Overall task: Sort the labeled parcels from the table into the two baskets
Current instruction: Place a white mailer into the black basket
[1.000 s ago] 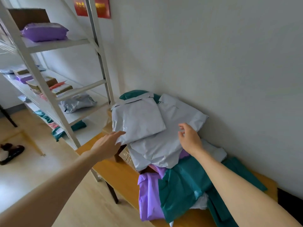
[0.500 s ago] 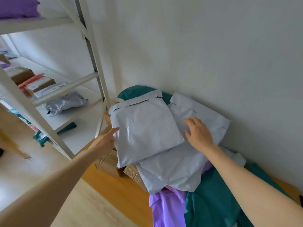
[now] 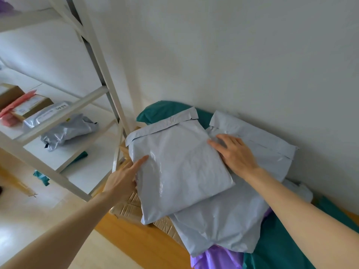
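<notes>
Centre frame: pale grey mailer [image 3: 180, 171] tops parcel heap, overlapping second grey mailer [image 3: 223, 226] below right of it. Its left edge gripped by left hand [image 3: 124, 177], one finger on top, others tucked under. At its right edge, right hand [image 3: 235, 152] open, fingers flat, resting on second grey mailer. Lower right: teal parcel [image 3: 281, 249], purple parcel [image 3: 217, 259]. Beneath heap, wooden worktop [image 3: 139, 241]. Upper left: white shelf rack [image 3: 108, 78].

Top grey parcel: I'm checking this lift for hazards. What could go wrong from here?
1. The top parcel is glossy and juts past the boxes; the left hand pinches only its edge, so it may slip to the floor.
2. It lies on a second grey parcel under the flat right hand; lifting could drag that one off the table.
</notes>
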Motion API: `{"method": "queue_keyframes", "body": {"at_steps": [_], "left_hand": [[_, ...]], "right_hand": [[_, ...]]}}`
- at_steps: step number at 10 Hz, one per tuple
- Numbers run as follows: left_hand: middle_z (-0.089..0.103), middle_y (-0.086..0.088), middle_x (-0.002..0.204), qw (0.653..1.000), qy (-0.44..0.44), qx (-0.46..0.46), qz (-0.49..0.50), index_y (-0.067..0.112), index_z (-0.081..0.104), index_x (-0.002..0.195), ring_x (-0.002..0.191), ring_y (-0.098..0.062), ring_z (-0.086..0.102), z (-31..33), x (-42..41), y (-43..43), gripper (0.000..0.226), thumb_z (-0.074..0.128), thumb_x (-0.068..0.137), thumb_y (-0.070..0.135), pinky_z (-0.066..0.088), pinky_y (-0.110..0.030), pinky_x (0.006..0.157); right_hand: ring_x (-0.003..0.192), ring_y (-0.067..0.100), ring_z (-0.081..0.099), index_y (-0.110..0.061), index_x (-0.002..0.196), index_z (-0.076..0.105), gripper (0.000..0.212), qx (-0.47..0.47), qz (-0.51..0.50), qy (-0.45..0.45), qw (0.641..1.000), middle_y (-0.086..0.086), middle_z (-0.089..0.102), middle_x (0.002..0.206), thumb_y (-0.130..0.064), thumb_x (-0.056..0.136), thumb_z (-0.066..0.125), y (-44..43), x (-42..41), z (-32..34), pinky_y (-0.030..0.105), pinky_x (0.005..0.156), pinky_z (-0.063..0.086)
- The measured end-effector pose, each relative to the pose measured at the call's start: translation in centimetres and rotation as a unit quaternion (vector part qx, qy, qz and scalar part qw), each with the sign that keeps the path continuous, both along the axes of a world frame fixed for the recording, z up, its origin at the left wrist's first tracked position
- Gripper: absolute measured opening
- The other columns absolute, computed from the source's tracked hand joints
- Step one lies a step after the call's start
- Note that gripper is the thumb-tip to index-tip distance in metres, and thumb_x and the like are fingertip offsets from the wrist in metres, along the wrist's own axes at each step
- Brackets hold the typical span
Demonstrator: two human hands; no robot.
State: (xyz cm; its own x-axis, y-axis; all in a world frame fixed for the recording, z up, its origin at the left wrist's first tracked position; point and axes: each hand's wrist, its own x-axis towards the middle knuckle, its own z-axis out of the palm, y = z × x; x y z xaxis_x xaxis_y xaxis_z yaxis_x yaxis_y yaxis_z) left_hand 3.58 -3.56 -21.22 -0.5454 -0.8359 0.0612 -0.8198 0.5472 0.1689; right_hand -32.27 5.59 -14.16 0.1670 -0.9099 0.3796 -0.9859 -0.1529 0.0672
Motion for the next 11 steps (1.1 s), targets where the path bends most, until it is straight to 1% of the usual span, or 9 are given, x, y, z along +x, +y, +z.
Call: {"method": "queue_keyframes", "body": {"at_steps": [2, 3, 4, 5, 6, 7, 8, 10, 11], "left_hand": [[0.06, -0.009, 0.128, 0.994, 0.088, -0.008, -0.065, 0.034, 0.036, 0.145, 0.091, -0.034, 0.065, 2.0, 0.4, -2.0, 0.067, 0.067, 0.088, 0.016, 0.057, -0.043, 0.072], [0.063, -0.012, 0.122, 0.989, 0.121, -0.018, -0.078, 0.026, 0.049, 0.139, 0.091, -0.037, 0.065, 4.4, 0.8, -3.3, 0.062, 0.072, 0.083, 0.015, 0.055, -0.043, 0.07], [0.062, -0.009, 0.118, 0.985, 0.16, 0.011, -0.056, 0.024, 0.049, 0.133, 0.094, -0.035, 0.063, 6.4, 1.3, -4.4, 0.052, 0.069, 0.084, 0.022, 0.052, -0.045, 0.075], [0.059, -0.004, 0.107, 0.968, 0.24, 0.067, -0.003, 0.024, 0.046, 0.124, 0.086, -0.027, 0.058, 8.3, 1.8, -6.0, 0.033, 0.056, 0.093, 0.024, 0.047, -0.034, 0.075], [0.056, 0.006, 0.088, 0.949, 0.302, 0.081, 0.025, 0.02, 0.057, 0.109, 0.067, -0.005, 0.048, 11.0, 1.7, -7.8, 0.019, 0.061, 0.092, 0.015, 0.036, -0.007, 0.056], [0.063, -0.005, 0.084, 0.932, 0.344, 0.086, 0.077, 0.002, 0.063, 0.099, 0.074, -0.023, 0.06, 12.9, 1.5, -9.8, 0.013, 0.059, 0.092, 0.012, 0.038, -0.017, 0.053], [0.055, -0.005, 0.092, 0.936, 0.352, -0.013, -0.002, 0.008, 0.059, 0.092, 0.076, -0.025, 0.056, 16.6, 0.3, -11.4, 0.017, 0.052, 0.097, 0.023, 0.037, -0.031, 0.065], [0.053, -0.007, 0.115, 0.924, 0.37, -0.044, -0.088, 0.01, 0.056, 0.097, 0.103, -0.025, 0.05, 20.7, -1.5, -12.4, 0.022, 0.05, 0.098, 0.03, 0.041, -0.033, 0.083], [0.06, -0.005, 0.107, 0.908, 0.407, 0.014, -0.101, 0.011, 0.057, 0.104, 0.095, -0.024, 0.055, 21.9, -2.6, -11.8, 0.021, 0.047, 0.099, 0.03, 0.044, -0.036, 0.08]], "right_hand": [[0.09, 0.04, 0.067, -0.011, 0.111, 0.073, 0.049, -0.033, -0.038, -0.011, 0.999, 0.023, 0.066, 0.106, 0.005, 0.065, 0.082, 0.6, 2.0, 1.1, 0.044, 0.077, 0.054], [0.119, 0.029, 0.05, -0.028, 0.119, 0.066, 0.026, 0.039, -0.104, -0.052, 0.992, 0.004, 0.055, 0.131, -0.023, 0.094, 0.059, 0.7, 3.5, 1.4, 0.032, 0.093, 0.037], [0.117, 0.02, 0.046, -0.03, 0.117, 0.065, 0.024, 0.021, -0.133, -0.141, 0.981, 0.0, 0.053, 0.129, -0.029, 0.095, 0.056, 1.0, 5.1, 2.4, 0.025, 0.087, 0.034], [0.116, 0.021, 0.051, -0.014, 0.118, 0.068, 0.033, -0.031, -0.135, -0.278, 0.951, 0.006, 0.055, 0.124, -0.005, 0.087, 0.064, 1.3, 7.3, 3.5, 0.026, 0.088, 0.04], [0.103, 0.016, 0.058, -0.016, 0.108, 0.07, 0.029, -0.089, -0.192, -0.369, 0.905, 0.0, 0.057, 0.116, 0.0, 0.088, 0.058, 0.6, 9.3, 4.6, 0.026, 0.082, 0.042], [0.096, 0.022, 0.062, -0.01, 0.109, 0.066, 0.018, -0.129, -0.244, -0.401, 0.874, 0.005, 0.062, 0.111, -0.016, 0.095, 0.058, -0.4, 11.0, 6.5, 0.028, 0.079, 0.044], [0.093, 0.019, 0.065, -0.008, 0.101, 0.069, 0.014, -0.171, -0.238, -0.452, 0.843, 0.002, 0.067, 0.099, -0.017, 0.093, 0.061, -0.6, 12.4, 8.6, 0.019, 0.077, 0.046], [0.07, 0.029, 0.053, 0.013, 0.084, 0.053, 0.03, -0.234, -0.259, -0.491, 0.798, 0.034, 0.06, 0.083, -0.014, 0.094, 0.059, 0.3, 13.1, 11.7, 0.036, 0.07, 0.042], [0.071, 0.021, 0.048, 0.014, 0.079, 0.049, 0.03, -0.253, -0.271, -0.511, 0.775, 0.03, 0.055, 0.074, -0.011, 0.094, 0.058, 1.5, 13.1, 12.9, 0.049, 0.076, 0.047]]}}
